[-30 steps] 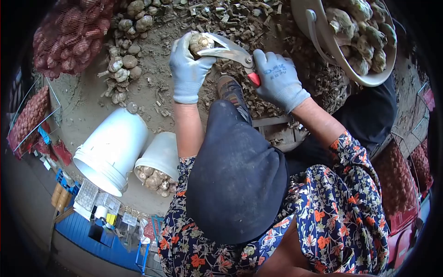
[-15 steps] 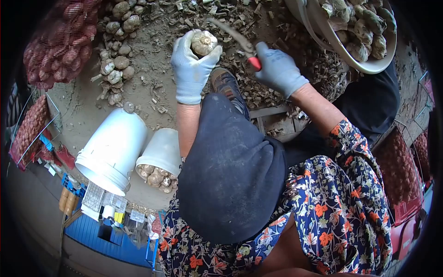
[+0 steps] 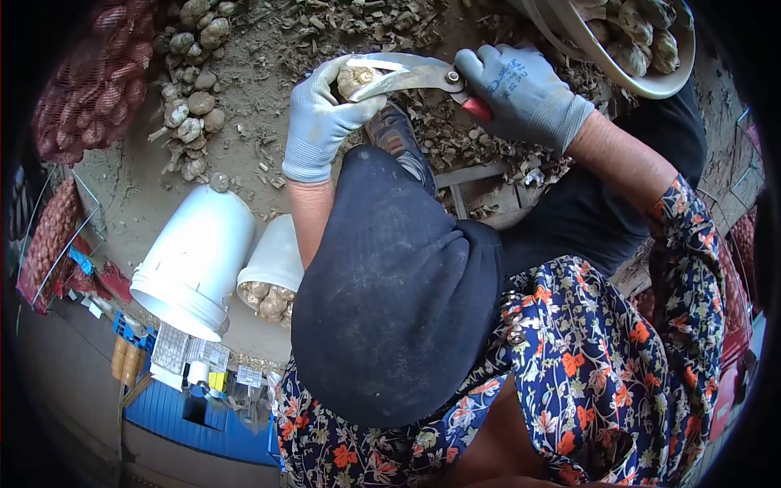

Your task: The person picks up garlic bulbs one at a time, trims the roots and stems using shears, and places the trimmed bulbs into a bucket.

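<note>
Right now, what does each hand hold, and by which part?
The left hand cups a garlic bulb around its sides; the right hand grips the shears by their red handle.

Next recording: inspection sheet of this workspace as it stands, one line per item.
Surface: dirt ground, dusty.
Job's things: garlic bulb; shears, blades at the bulb.
Clutter: trimmings; loose bulbs; large bucket; small bucket holding bulbs.
Hands: left hand gloved, grips the garlic bulb; right hand gloved, grips the shears.
Cables: nothing seen.
Surroundings: basin of bulbs; red mesh sack.
</note>
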### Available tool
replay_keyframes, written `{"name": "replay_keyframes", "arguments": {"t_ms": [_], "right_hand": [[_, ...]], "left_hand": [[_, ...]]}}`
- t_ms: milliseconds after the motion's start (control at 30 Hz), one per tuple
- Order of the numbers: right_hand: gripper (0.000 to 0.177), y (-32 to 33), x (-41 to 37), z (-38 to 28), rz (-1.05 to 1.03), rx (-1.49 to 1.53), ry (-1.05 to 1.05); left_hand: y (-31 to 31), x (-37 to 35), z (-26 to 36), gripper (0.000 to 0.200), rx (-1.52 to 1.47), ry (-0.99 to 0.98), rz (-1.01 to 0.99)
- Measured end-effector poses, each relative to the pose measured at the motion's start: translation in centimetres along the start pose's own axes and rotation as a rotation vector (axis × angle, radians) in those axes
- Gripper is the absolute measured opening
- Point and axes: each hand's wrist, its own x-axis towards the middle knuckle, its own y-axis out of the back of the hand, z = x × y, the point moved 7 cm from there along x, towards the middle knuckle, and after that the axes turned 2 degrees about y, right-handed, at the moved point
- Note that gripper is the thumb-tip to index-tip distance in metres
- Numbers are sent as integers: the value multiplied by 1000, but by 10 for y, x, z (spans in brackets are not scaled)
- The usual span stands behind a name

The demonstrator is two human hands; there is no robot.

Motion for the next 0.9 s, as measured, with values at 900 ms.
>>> {"name": "replay_keyframes", "arguments": {"t_ms": [900], "right_hand": [[42,-73,7,-51,-39,794,-377]], "left_hand": [[-17,-3,-52,41,-740,-12,118]]}}
